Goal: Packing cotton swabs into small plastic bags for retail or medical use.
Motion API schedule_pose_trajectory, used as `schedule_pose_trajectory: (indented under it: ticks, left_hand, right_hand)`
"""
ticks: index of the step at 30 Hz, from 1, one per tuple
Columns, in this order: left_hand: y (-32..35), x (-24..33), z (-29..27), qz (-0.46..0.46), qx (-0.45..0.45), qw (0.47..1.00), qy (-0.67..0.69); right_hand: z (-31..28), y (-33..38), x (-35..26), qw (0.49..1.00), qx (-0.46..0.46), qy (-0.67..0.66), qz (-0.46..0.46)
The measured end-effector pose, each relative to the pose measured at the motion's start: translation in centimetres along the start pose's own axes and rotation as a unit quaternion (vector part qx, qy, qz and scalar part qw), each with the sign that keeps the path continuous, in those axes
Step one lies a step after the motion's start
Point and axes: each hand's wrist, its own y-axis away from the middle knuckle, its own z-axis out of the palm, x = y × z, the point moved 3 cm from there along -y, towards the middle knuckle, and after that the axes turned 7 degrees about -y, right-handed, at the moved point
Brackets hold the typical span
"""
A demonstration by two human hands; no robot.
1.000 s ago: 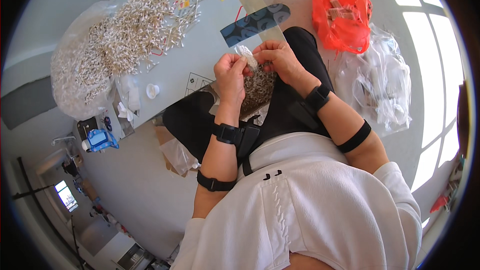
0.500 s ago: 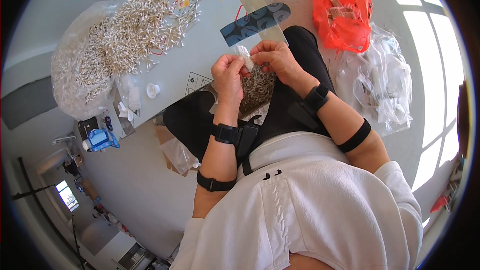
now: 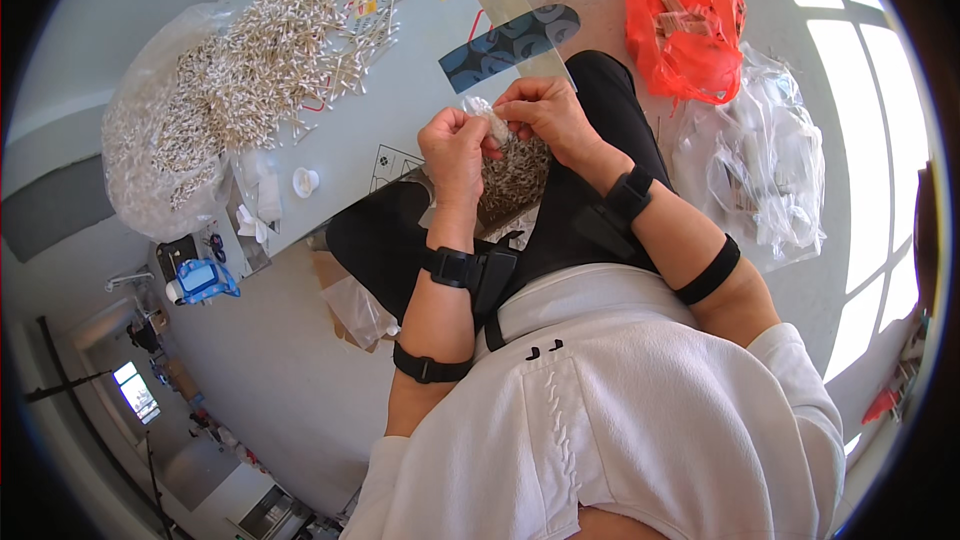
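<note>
Both the left hand (image 3: 455, 145) and right hand (image 3: 545, 115) pinch a small clear packet (image 3: 487, 120) above the lap, its long axis seemingly running from upper left to lower right, beside the worktop (image 3: 400, 100).

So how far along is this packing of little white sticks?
Done so far: hard to tell, though a clear bag at the board's far end is full of sticks. In hand: the left hand and right hand together hold a small clear packet above a heap of sticks on the lap. Left: a big loose pile of white sticks lies on the grey board.
</note>
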Motion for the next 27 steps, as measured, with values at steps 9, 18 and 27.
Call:
schedule_pose_trajectory:
  ticks: [9,18,27]
  left_hand:
    - [-0.15,0.27,-0.27,0.004,-0.017,1.000,-0.019]
    - [-0.15,-0.02,-0.45,0.000,-0.036,0.999,0.001]
    - [-0.03,0.27,-0.89,0.023,-0.040,0.999,0.009]
  right_hand:
    - [0.23,-0.19,-0.39,0.999,-0.004,0.044,0.000]
    - [0.36,-0.44,-0.20,0.998,-0.003,0.057,-0.005]
    - [0.56,-0.03,-0.16,0.999,0.001,0.039,-0.010]
